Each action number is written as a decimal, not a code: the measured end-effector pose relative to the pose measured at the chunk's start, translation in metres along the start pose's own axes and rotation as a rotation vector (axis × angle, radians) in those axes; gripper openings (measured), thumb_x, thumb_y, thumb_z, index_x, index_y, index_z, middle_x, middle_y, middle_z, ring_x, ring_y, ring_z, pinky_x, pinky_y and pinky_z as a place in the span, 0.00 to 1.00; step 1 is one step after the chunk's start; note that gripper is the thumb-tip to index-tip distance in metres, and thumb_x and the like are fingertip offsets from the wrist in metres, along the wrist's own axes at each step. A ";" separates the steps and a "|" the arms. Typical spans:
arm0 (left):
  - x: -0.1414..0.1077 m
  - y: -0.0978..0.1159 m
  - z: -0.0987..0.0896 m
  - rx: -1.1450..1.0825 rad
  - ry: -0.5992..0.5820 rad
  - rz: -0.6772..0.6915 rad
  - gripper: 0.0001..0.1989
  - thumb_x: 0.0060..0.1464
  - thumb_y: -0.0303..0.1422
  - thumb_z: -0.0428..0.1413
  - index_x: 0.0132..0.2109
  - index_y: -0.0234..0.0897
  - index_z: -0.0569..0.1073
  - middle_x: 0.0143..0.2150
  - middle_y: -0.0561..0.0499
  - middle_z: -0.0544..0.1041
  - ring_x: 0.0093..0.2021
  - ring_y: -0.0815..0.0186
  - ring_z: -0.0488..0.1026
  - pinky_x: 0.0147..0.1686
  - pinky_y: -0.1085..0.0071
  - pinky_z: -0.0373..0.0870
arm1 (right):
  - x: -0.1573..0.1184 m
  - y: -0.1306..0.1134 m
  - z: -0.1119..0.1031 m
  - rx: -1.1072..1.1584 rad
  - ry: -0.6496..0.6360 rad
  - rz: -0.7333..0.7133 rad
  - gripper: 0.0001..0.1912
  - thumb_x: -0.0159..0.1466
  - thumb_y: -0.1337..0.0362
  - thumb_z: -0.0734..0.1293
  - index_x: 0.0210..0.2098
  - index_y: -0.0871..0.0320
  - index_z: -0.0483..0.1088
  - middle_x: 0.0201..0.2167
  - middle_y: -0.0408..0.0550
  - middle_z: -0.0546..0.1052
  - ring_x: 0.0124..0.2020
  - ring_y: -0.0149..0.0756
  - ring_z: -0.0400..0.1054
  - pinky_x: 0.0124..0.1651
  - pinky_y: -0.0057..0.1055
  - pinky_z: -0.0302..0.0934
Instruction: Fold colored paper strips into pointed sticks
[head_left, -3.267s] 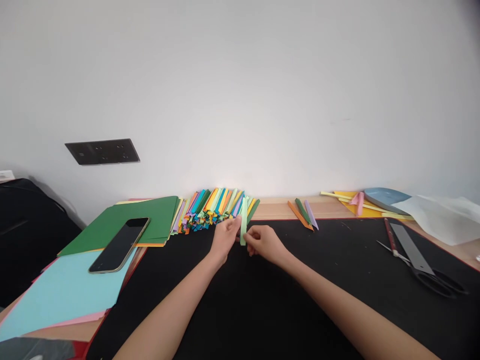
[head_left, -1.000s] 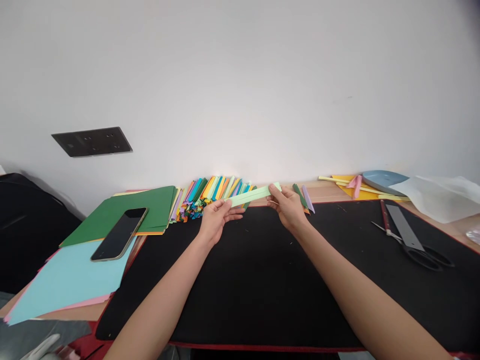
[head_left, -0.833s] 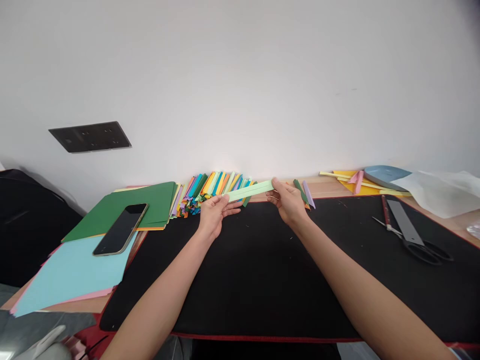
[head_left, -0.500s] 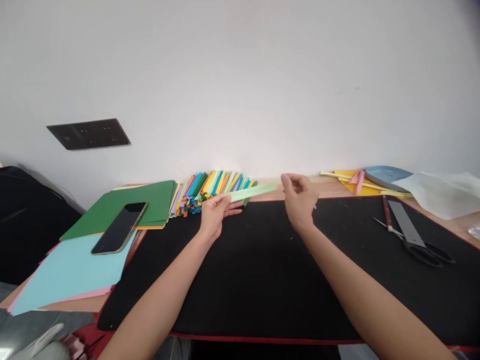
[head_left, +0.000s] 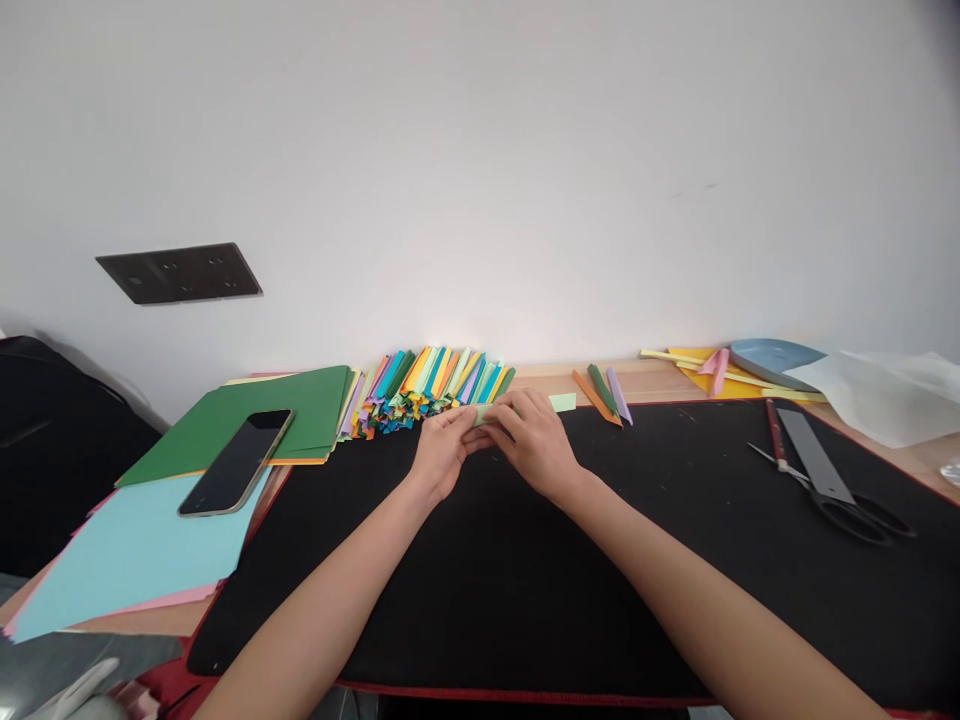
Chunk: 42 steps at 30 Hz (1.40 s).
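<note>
Between my two hands is a light green paper strip [head_left: 563, 402], its free end sticking out past the right knuckles. My left hand [head_left: 442, 450] pinches the strip near its left end, thumb on top. Fingers bent, my right hand [head_left: 534, 440] grips the same strip close beside the left fingertips and hides most of its length. Just behind the hands lies a pile of folded, many-coloured paper strips [head_left: 420, 385]. To the right of the held strip rest an orange folded strip [head_left: 596, 397], a green one [head_left: 602, 388] and a purple one [head_left: 619, 396].
A phone [head_left: 238, 462] lies on green paper sheets [head_left: 315, 405] and light blue sheets [head_left: 127, 560] at left. Scissors [head_left: 844, 505] and a red-handled tool [head_left: 775, 435] lie right on the black mat [head_left: 480, 590]. Behind them are a blue tray [head_left: 776, 357] and a translucent sheet [head_left: 892, 390].
My right hand has moved left to meet my left hand and now grips the light green strip too. The orange, green and purple strips it was covering have come into view.
</note>
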<state>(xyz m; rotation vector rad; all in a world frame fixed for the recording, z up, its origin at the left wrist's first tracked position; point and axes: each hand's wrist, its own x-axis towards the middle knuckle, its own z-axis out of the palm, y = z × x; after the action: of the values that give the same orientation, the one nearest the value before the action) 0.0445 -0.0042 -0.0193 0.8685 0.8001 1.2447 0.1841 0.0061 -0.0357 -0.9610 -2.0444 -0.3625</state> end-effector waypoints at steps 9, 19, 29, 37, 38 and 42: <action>0.000 0.000 0.002 0.055 0.045 0.088 0.13 0.40 0.37 0.64 0.29 0.30 0.75 0.25 0.52 0.73 0.26 0.73 0.68 0.27 0.76 0.65 | -0.003 -0.010 0.002 0.038 -0.046 -0.025 0.07 0.64 0.64 0.61 0.30 0.58 0.65 0.29 0.48 0.70 0.32 0.36 0.62 0.31 0.29 0.56; -0.003 0.006 0.004 0.037 -0.101 0.061 0.12 0.45 0.36 0.62 0.35 0.31 0.77 0.32 0.48 0.76 0.34 0.66 0.73 0.41 0.67 0.67 | -0.003 -0.005 0.002 0.084 0.005 0.084 0.09 0.66 0.65 0.57 0.32 0.58 0.66 0.28 0.48 0.71 0.30 0.34 0.65 0.29 0.27 0.56; -0.005 0.003 0.007 0.113 -0.054 0.143 0.10 0.41 0.34 0.64 0.32 0.31 0.77 0.28 0.50 0.76 0.32 0.66 0.72 0.38 0.66 0.70 | -0.003 -0.001 0.005 0.251 0.025 0.179 0.08 0.64 0.65 0.57 0.38 0.60 0.65 0.30 0.50 0.73 0.28 0.35 0.69 0.31 0.29 0.62; -0.002 0.002 0.005 0.151 0.033 0.173 0.13 0.39 0.35 0.65 0.32 0.31 0.77 0.27 0.50 0.76 0.30 0.66 0.72 0.34 0.67 0.73 | -0.003 -0.004 0.003 0.278 0.061 0.147 0.10 0.65 0.66 0.57 0.42 0.60 0.66 0.32 0.50 0.75 0.30 0.34 0.71 0.33 0.28 0.64; -0.002 0.003 0.005 0.152 0.038 0.175 0.13 0.38 0.35 0.65 0.32 0.31 0.77 0.27 0.50 0.76 0.30 0.66 0.72 0.34 0.68 0.73 | -0.003 -0.004 0.003 0.273 0.074 0.155 0.10 0.65 0.66 0.57 0.43 0.60 0.66 0.32 0.49 0.75 0.29 0.34 0.71 0.32 0.28 0.63; -0.001 0.003 0.004 0.157 0.043 0.185 0.13 0.39 0.35 0.65 0.32 0.30 0.77 0.29 0.49 0.76 0.31 0.66 0.72 0.33 0.68 0.73 | -0.002 -0.004 0.001 0.169 0.121 0.192 0.10 0.64 0.64 0.59 0.42 0.59 0.67 0.28 0.46 0.75 0.26 0.32 0.69 0.27 0.26 0.59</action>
<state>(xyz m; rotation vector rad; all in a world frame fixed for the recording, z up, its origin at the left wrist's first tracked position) 0.0467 -0.0057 -0.0142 1.0646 0.8756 1.3793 0.1814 0.0028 -0.0375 -0.9959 -1.8237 -0.1393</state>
